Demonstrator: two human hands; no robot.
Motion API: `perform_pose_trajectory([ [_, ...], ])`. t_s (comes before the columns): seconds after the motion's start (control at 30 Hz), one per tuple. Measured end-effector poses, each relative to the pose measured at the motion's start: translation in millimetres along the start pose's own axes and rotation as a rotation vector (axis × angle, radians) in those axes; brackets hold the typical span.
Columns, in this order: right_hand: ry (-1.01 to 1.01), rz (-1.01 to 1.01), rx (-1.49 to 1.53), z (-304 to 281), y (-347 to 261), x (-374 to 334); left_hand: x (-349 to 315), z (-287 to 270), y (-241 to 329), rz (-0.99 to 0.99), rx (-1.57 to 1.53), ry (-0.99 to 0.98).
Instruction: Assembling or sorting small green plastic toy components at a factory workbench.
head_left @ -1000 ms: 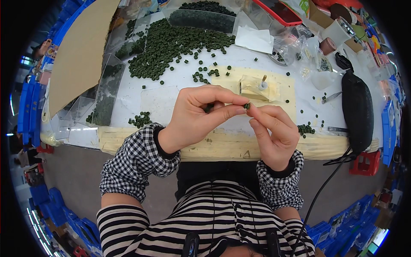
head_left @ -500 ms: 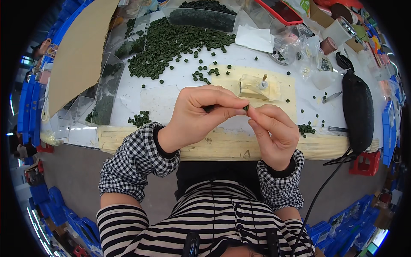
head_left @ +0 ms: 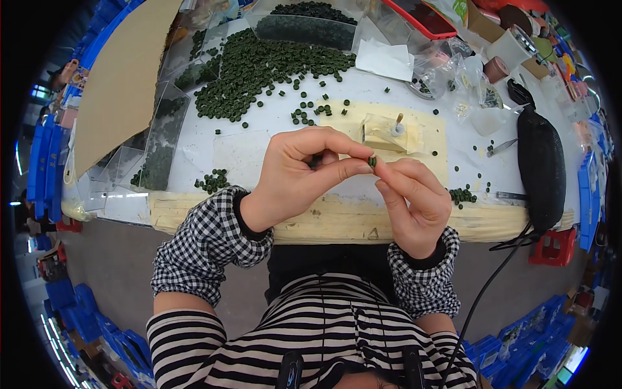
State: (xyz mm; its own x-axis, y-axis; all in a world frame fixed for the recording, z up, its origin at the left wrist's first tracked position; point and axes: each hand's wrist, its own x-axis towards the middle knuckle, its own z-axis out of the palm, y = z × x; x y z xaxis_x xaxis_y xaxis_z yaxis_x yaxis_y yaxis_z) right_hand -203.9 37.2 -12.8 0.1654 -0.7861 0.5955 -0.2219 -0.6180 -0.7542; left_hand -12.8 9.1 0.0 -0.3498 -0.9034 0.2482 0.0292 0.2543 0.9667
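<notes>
A small, round, dark green grooved piece (head_left: 372, 161) is pinched between the thumb and index finger of my left hand (head_left: 295, 172). From the other side, my right hand (head_left: 418, 201) meets it with closed fingertips, which cover part of the piece. Both hands are above the front part of the table. Just beyond them stands a block wrapped in cream tape (head_left: 382, 137), with a short upright peg (head_left: 399, 120) on it. A large pile of similar green pieces (head_left: 259, 71) spreads over the back left of the white tabletop (head_left: 207, 139).
Small groups of green pieces lie near the front edge, left (head_left: 212, 181) and right (head_left: 463, 195). Clear plastic trays (head_left: 170, 139) and a cardboard sheet (head_left: 123, 78) line the left side. A black pouch (head_left: 541, 165) lies at right; a red-cased phone (head_left: 424, 18) is at the back.
The green piece has turned slightly between my fingertips, so more of its grooved side shows. Both hands stay almost in the same place.
</notes>
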Motion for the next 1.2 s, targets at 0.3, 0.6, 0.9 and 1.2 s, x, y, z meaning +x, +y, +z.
perform_pose_trajectory([
  [0.3, -0.009, -0.018, 0.002, -1.4, 0.1, 0.5, 1.5, -0.9, -2.8, 0.105, -0.019, -0.028],
  [0.6, -0.009, -0.034, -0.01, -1.7, 0.8, 0.5, 2.0, -0.4, -2.0, 0.142, 0.004, -0.032],
  [0.9, -0.048, -0.145, -0.091, -6.5, 6.8, 3.2, 1.2, -0.9, -4.8, 0.093, -0.017, -0.071],
  [1.2, -0.085, -0.225, -0.222, -12.0, 8.7, 4.0, -0.3, -1.0, -5.6, -0.022, -0.119, -0.087],
])
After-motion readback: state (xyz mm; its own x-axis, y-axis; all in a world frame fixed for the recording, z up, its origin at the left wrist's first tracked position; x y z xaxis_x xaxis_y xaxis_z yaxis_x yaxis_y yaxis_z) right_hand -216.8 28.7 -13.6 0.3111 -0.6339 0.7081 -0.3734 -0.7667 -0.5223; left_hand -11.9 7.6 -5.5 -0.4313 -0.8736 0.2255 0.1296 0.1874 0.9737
